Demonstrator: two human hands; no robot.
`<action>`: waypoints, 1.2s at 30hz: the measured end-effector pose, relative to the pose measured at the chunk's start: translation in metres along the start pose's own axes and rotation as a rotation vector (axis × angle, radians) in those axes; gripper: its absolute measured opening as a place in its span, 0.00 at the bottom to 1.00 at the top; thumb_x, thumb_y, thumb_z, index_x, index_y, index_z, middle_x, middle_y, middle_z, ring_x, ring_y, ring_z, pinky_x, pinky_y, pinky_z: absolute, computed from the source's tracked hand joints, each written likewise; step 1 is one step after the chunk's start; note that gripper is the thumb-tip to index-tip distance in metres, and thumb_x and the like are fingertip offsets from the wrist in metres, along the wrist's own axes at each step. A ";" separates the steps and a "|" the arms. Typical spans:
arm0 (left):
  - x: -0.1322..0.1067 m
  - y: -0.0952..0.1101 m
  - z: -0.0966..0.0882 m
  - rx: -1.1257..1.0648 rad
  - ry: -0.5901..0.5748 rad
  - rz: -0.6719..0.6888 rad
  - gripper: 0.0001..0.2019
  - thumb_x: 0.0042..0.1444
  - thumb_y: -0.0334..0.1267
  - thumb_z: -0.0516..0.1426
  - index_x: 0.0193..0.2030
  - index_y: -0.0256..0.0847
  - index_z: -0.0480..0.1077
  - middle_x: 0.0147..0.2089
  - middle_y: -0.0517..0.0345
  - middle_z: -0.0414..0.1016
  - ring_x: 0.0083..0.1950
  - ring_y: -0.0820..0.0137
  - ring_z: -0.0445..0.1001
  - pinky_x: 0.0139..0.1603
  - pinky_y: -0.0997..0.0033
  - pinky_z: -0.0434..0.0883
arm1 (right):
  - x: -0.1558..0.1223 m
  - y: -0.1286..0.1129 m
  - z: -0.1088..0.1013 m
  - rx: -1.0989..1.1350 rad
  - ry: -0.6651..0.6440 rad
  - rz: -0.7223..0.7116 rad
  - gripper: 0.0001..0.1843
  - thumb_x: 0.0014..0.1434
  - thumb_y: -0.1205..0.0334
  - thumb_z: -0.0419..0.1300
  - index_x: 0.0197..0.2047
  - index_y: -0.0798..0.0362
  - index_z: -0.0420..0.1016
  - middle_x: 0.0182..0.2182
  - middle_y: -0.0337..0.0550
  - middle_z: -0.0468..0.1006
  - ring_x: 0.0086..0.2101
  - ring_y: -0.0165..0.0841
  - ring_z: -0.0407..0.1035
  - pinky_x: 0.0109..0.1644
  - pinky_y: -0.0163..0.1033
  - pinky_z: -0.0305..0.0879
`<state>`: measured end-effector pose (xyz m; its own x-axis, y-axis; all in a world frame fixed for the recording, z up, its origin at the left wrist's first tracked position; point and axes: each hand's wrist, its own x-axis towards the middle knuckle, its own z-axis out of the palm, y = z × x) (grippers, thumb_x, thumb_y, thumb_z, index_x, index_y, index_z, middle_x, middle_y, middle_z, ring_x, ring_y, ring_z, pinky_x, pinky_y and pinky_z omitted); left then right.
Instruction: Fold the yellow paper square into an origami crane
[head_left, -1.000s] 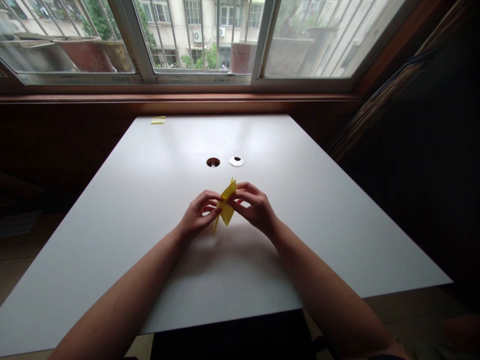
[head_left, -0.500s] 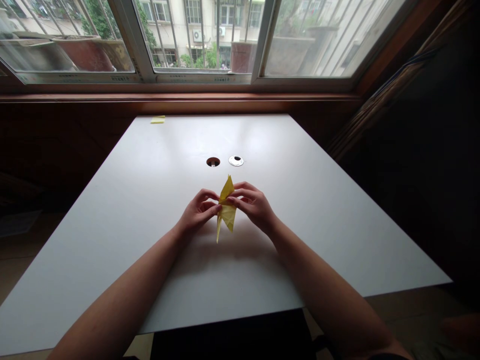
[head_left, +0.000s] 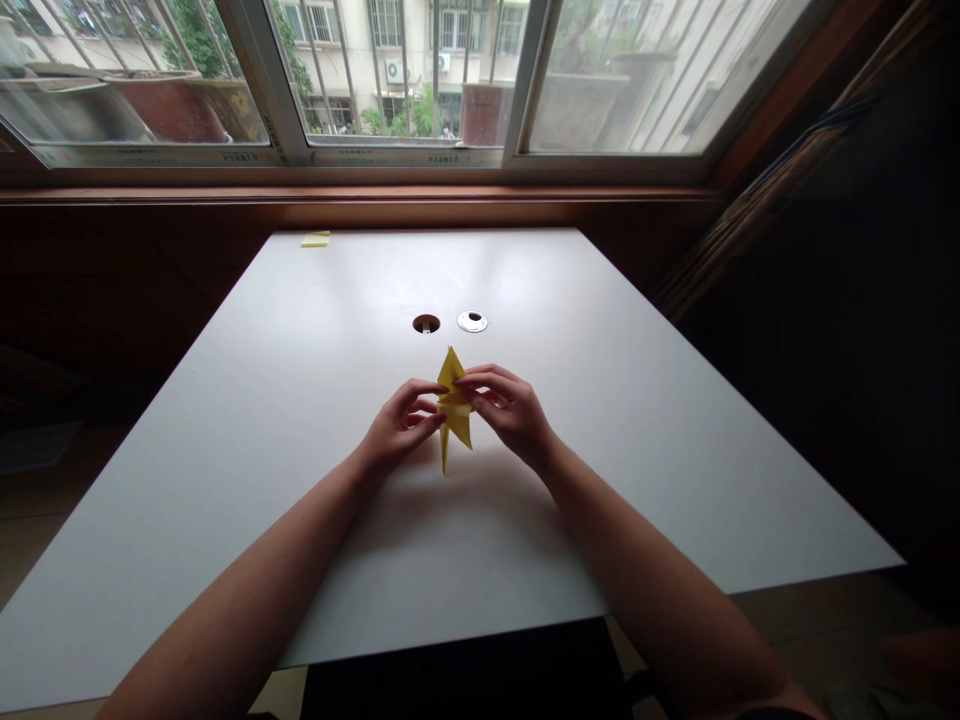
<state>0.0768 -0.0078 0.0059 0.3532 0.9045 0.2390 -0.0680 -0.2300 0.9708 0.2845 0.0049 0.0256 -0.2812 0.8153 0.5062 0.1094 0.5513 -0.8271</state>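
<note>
A yellow piece of folded paper [head_left: 453, 374], an origami figure with pointed flaps, is held between both hands above the white table [head_left: 637, 470]. One point stands up toward the window; a narrow point and a broader flap hang down toward me. My left hand [head_left: 397, 420] pinches the paper's left side between thumb and fingers. From the right, my right hand [head_left: 510, 405] grips the other side, its fingertips on the upper flap. The fingers cover part of the paper's middle.
A small yellow paper slip [head_left: 316, 239] lies at the table's far left corner. Beyond the hands are a round cable hole [head_left: 427, 324] and, beside it, a round silvery cover [head_left: 472, 321]. A window with bars stands behind the table.
The yellow folded paper has turned slightly, its upper point shifting left and its lower tips rising a little. The right fingers have moved onto the upper flap. The left hand stays nearly in place.
</note>
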 end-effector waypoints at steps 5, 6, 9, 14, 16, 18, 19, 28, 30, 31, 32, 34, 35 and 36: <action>0.001 -0.006 0.000 0.100 0.053 0.081 0.13 0.61 0.40 0.62 0.51 0.46 0.70 0.52 0.53 0.69 0.46 0.68 0.76 0.43 0.69 0.77 | 0.000 -0.002 0.001 -0.109 -0.048 -0.112 0.11 0.65 0.64 0.60 0.49 0.46 0.80 0.45 0.46 0.77 0.44 0.36 0.74 0.41 0.41 0.78; 0.001 -0.007 0.000 0.125 0.061 0.094 0.13 0.61 0.41 0.62 0.51 0.46 0.71 0.51 0.52 0.69 0.46 0.68 0.76 0.43 0.69 0.77 | 0.000 -0.002 0.002 -0.117 -0.048 -0.125 0.12 0.65 0.65 0.60 0.49 0.46 0.79 0.45 0.46 0.77 0.44 0.36 0.74 0.40 0.40 0.78; 0.002 -0.008 -0.001 0.199 0.074 0.132 0.10 0.62 0.41 0.61 0.49 0.45 0.74 0.50 0.52 0.70 0.45 0.68 0.77 0.44 0.68 0.79 | 0.000 -0.002 0.002 -0.126 -0.043 -0.141 0.13 0.65 0.65 0.60 0.50 0.46 0.79 0.46 0.47 0.77 0.44 0.35 0.75 0.39 0.39 0.78; 0.004 -0.003 -0.002 0.274 0.118 0.219 0.06 0.62 0.40 0.61 0.43 0.45 0.78 0.47 0.52 0.71 0.48 0.65 0.75 0.44 0.65 0.80 | -0.001 -0.004 0.002 -0.122 -0.065 -0.144 0.14 0.65 0.65 0.59 0.52 0.46 0.78 0.48 0.47 0.77 0.46 0.36 0.74 0.40 0.40 0.79; 0.004 -0.003 -0.003 0.311 0.160 0.268 0.05 0.61 0.39 0.62 0.42 0.46 0.79 0.48 0.52 0.70 0.49 0.65 0.75 0.47 0.62 0.79 | -0.001 -0.006 0.002 -0.122 -0.059 -0.140 0.14 0.65 0.65 0.59 0.53 0.45 0.77 0.49 0.47 0.77 0.47 0.36 0.74 0.41 0.40 0.79; 0.004 -0.004 -0.005 0.355 0.216 0.308 0.04 0.59 0.38 0.64 0.41 0.47 0.80 0.49 0.52 0.69 0.49 0.65 0.74 0.51 0.59 0.77 | -0.001 -0.007 0.002 -0.117 -0.051 -0.134 0.15 0.66 0.64 0.59 0.54 0.45 0.77 0.51 0.47 0.76 0.49 0.37 0.73 0.43 0.41 0.79; 0.004 -0.005 -0.005 0.369 0.249 0.318 0.05 0.58 0.38 0.65 0.41 0.48 0.80 0.49 0.52 0.68 0.49 0.65 0.73 0.53 0.59 0.76 | 0.000 -0.008 0.002 -0.113 -0.049 -0.131 0.15 0.66 0.64 0.59 0.54 0.44 0.76 0.51 0.47 0.76 0.50 0.38 0.73 0.43 0.42 0.79; 0.007 -0.009 -0.005 0.042 0.451 0.204 0.06 0.52 0.39 0.69 0.38 0.47 0.81 0.43 0.57 0.64 0.46 0.70 0.70 0.47 0.70 0.75 | -0.003 -0.002 0.003 -0.034 0.016 -0.044 0.14 0.64 0.57 0.62 0.53 0.45 0.74 0.49 0.47 0.71 0.43 0.35 0.76 0.47 0.44 0.80; 0.008 -0.010 -0.004 -0.069 0.422 0.162 0.07 0.52 0.39 0.69 0.38 0.46 0.80 0.41 0.58 0.64 0.44 0.71 0.71 0.48 0.70 0.75 | -0.003 -0.001 0.003 -0.010 0.023 -0.019 0.11 0.64 0.55 0.63 0.48 0.47 0.75 0.46 0.46 0.72 0.42 0.34 0.76 0.47 0.44 0.80; 0.009 -0.010 -0.004 -0.103 0.403 0.146 0.07 0.52 0.40 0.68 0.38 0.45 0.80 0.40 0.59 0.65 0.43 0.71 0.72 0.48 0.69 0.75 | -0.003 0.000 0.004 0.000 0.022 -0.011 0.10 0.63 0.55 0.63 0.46 0.48 0.75 0.44 0.45 0.72 0.42 0.34 0.75 0.48 0.45 0.80; 0.009 -0.010 -0.004 -0.115 0.388 0.136 0.07 0.52 0.40 0.68 0.38 0.44 0.80 0.40 0.58 0.66 0.43 0.71 0.73 0.48 0.69 0.75 | -0.004 0.000 0.004 0.006 0.016 -0.005 0.10 0.63 0.54 0.63 0.45 0.48 0.75 0.43 0.45 0.72 0.42 0.34 0.75 0.48 0.45 0.80; 0.008 -0.010 -0.004 -0.093 0.368 0.127 0.07 0.53 0.40 0.68 0.38 0.43 0.79 0.40 0.58 0.68 0.43 0.70 0.73 0.46 0.70 0.75 | -0.004 0.000 0.006 0.012 -0.001 0.001 0.10 0.63 0.54 0.64 0.44 0.49 0.76 0.41 0.44 0.73 0.41 0.34 0.75 0.49 0.46 0.80; 0.008 -0.010 -0.005 -0.070 0.359 0.125 0.07 0.54 0.41 0.67 0.39 0.43 0.79 0.40 0.57 0.69 0.43 0.70 0.73 0.44 0.70 0.75 | -0.004 0.000 0.006 0.016 -0.010 0.001 0.10 0.62 0.54 0.64 0.44 0.49 0.76 0.42 0.44 0.74 0.41 0.34 0.75 0.49 0.46 0.80; 0.008 -0.010 -0.005 -0.045 0.348 0.121 0.07 0.55 0.41 0.67 0.39 0.43 0.79 0.41 0.56 0.70 0.42 0.70 0.73 0.42 0.71 0.75 | -0.004 0.000 0.007 0.020 -0.015 -0.001 0.10 0.62 0.54 0.64 0.44 0.49 0.76 0.42 0.44 0.74 0.41 0.34 0.74 0.49 0.46 0.80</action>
<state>0.0753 0.0032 -0.0022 0.0024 0.9414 0.3373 -0.1334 -0.3340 0.9331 0.2788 0.0001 0.0219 -0.2960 0.8121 0.5029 0.0901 0.5479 -0.8317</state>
